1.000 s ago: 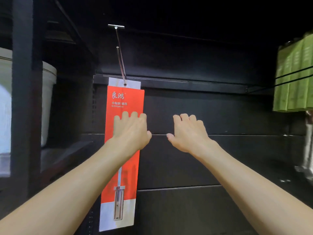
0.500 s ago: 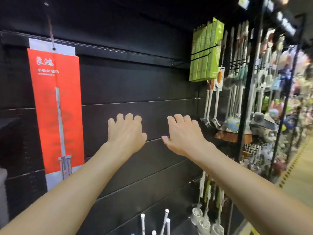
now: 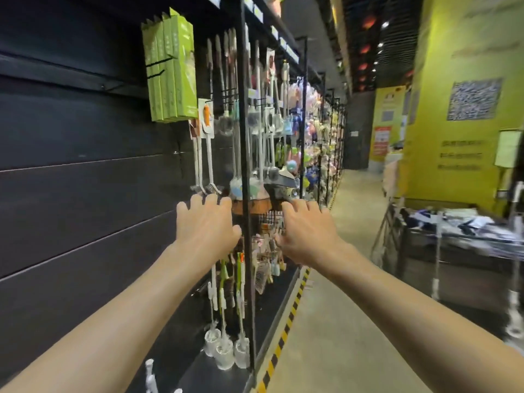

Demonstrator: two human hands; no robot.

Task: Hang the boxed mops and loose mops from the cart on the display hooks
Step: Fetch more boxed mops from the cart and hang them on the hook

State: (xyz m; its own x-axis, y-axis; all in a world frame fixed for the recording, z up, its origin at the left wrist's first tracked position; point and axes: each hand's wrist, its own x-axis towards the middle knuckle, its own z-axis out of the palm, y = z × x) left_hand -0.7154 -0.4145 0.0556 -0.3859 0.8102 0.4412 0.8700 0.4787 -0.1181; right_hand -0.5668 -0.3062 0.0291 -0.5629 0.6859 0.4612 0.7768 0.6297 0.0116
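My left hand (image 3: 205, 225) and my right hand (image 3: 307, 232) are stretched out in front of me at chest height, fingers loosely spread, and neither holds anything. The cart (image 3: 453, 245) stands at the right edge, a dark frame loaded with blurred packaged goods and white mop handles (image 3: 514, 302). Several green boxed mops (image 3: 171, 72) hang on hooks at the upper left of the black display wall (image 3: 71, 194). The red boxed mop is out of view.
A black upright post (image 3: 246, 194) divides the dark panel from racks of hanging brushes and cleaning tools. White brush holders (image 3: 224, 347) stand on the bottom shelf. A yellow-black striped edge (image 3: 286, 321) borders the concrete aisle; a yellow wall stands at right.
My view has swung right, away from the hung red box and down the aisle toward the cart. Both hands stay raised and holding nothing.
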